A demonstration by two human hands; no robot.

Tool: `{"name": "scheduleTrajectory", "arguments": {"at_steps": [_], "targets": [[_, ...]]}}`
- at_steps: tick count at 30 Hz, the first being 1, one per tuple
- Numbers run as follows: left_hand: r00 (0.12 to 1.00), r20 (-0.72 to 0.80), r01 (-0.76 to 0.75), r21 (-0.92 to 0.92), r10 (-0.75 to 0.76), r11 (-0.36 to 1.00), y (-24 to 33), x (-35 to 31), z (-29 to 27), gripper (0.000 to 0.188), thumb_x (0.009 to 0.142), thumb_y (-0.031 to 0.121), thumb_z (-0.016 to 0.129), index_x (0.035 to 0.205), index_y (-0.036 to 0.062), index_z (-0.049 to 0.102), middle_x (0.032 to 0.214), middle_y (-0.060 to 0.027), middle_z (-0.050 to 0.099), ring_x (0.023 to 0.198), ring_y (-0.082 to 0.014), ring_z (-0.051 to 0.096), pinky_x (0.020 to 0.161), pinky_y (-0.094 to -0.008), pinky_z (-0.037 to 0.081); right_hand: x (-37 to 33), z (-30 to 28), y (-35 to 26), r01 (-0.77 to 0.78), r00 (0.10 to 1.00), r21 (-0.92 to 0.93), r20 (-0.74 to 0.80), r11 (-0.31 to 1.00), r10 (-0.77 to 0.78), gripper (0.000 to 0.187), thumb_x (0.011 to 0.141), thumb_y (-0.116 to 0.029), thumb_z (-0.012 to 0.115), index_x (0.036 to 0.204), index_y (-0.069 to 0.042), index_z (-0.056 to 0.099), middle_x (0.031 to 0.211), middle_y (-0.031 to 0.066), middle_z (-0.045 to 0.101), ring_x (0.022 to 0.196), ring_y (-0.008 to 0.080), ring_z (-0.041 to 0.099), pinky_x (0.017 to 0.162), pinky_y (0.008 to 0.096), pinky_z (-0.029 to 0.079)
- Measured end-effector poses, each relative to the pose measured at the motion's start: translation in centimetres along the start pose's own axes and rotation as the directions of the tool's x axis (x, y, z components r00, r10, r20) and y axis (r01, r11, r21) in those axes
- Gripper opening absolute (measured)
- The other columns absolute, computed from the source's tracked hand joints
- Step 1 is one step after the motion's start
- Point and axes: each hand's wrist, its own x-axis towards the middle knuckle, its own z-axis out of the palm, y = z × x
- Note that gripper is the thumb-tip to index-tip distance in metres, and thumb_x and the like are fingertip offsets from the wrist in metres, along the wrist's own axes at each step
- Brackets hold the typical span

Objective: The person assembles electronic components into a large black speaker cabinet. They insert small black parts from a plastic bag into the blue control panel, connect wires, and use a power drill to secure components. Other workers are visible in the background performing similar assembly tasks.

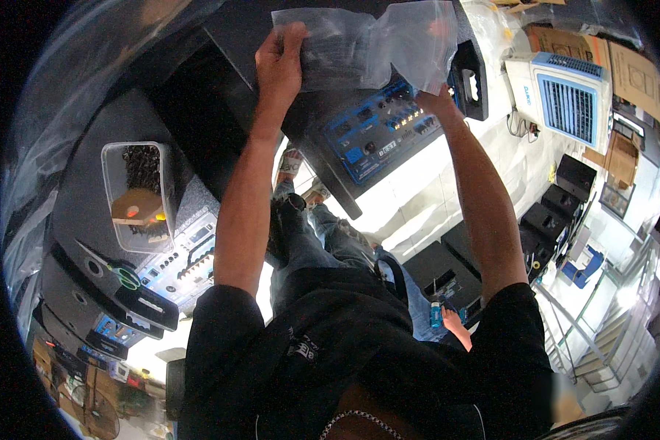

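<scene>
hands raised over a black speaker cabinet with a blue control panel [378, 136]. left hand [280, 62] pinches the left edge of a crinkled clear plastic bag [367, 44], stretched above the panel; right hand [436, 92] grips its right side, partly hidden behind the film. clear plastic tub of dark screws [141, 194] sits on another speaker, well apart to the left. judged risk: thin film could tear or slip from the fingers, or catch on the panel's knobs.

- We hold a clear crumpled plastic bag [374, 44] between our left hand [280, 62] and right hand [436, 92].
- Brown cardboard boxes [623, 66] stand far right of our right hand.
- A clear plastic tub [136, 194] sits below-left of our left hand.
</scene>
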Motion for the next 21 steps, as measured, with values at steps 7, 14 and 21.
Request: {"name": "scheduleTrajectory", "arguments": {"at_steps": [7,14,21], "targets": [[0.999,-0.030,-0.034,0.020,0.034,0.999,-0.5,-0.1,-0.8,0.038,0.093,0.040,0.056,0.092,0.0030,0.066,0.080,-0.0053,0.066,0.076,-0.0116,0.058,0.072,-0.0295,0.046,-6.3,-8.6,-4.0,-0.013,0.985,0.509,0.154,0.861,-0.076,0.020,0.070,-0.018,0.075,0.079,-0.004,0.065,0.080,0.0119,0.067,0.077,0.0208,0.065,0.069,0.0352,0.050],[0.999,-0.031,-0.035,0.059,0.037,0.998,-0.4,-0.2,-0.5,0.039,0.093,0.041,0.056,0.091,0.0032,0.067,0.078,-0.0057,0.065,0.074,-0.0130,0.059,0.072,-0.0293,0.046,-7.9,-6.3,-2.4,0.099,0.993,0.560,-0.111,0.823,-0.044,0.026,0.072,-0.021,0.078,0.079,-0.002,0.063,0.071,0.0118,0.066,0.062,0.0171,0.063,0.055,0.0318,0.047],[0.999,-0.005,0.046,0.060,-0.046,0.997,-0.1,-0.2,-0.8,0.039,0.093,0.039,0.055,0.091,0.0019,0.067,0.083,-0.0069,0.067,0.078,-0.0136,0.059,0.075,-0.0297,0.045,-7.7,-2.2,-1.1,0.436,0.865,-0.096,-0.228,0.895,-0.446,0.021,0.080,-0.020,0.069,0.088,-0.002,0.061,0.072,0.0123,0.065,0.062,0.0203,0.065,0.048,0.0339,0.049]]}}
